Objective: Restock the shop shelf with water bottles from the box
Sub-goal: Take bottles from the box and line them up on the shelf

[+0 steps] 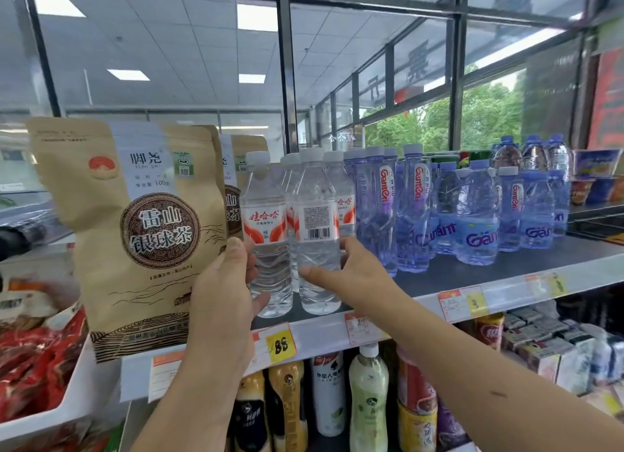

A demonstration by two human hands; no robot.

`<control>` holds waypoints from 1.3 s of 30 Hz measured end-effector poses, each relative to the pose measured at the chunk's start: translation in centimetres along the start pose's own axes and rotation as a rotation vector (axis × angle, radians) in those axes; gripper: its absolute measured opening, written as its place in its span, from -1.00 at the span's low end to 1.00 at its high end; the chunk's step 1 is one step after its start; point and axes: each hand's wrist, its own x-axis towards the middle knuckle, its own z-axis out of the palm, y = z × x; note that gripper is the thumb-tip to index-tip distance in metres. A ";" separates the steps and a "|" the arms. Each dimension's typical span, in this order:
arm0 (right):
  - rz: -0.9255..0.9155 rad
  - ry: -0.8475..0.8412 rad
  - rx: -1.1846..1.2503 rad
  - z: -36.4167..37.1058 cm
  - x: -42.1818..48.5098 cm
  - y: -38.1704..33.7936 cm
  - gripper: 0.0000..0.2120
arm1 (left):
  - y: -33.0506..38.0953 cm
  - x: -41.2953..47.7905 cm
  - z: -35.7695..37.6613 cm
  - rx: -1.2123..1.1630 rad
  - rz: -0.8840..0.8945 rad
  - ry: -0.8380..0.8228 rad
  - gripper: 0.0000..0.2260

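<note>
Head view: placement step. Left hand [223, 282] and right hand [351, 272] each loosely cupped a clear plastic red-labelled water bottle [268, 235] [317, 235] standing at the dark shelf [472, 272] front edge; next, push both back.

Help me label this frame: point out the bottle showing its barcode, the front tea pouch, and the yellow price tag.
barcode bottle [316, 230], head view, on its label.
front tea pouch [148, 215], head view, on its round emblem.
yellow price tag [281, 345], head view, on its printed digits.

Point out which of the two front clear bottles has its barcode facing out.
The right one, under the right hand: its label shows a barcode. The left one, by the left hand, shows red lettering.
</note>
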 end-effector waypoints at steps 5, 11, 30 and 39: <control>0.010 -0.003 0.004 -0.7 0.2 0.1 -0.22 | -0.2 -0.4 0.1 -0.008 -0.006 -0.026 -0.72; -0.037 -0.023 -0.055 -0.4 -0.9 -0.3 -0.27 | 0.1 -0.9 0.2 0.013 -0.013 -0.017 -0.72; -0.075 0.088 -0.194 0.8 -0.6 -0.5 -0.18 | 0.0 0.2 -0.3 0.115 0.026 -0.082 -0.65; -0.092 0.088 -0.200 0.8 -1.1 -0.8 -0.29 | -0.5 0.1 -0.8 0.127 0.040 -0.095 -0.69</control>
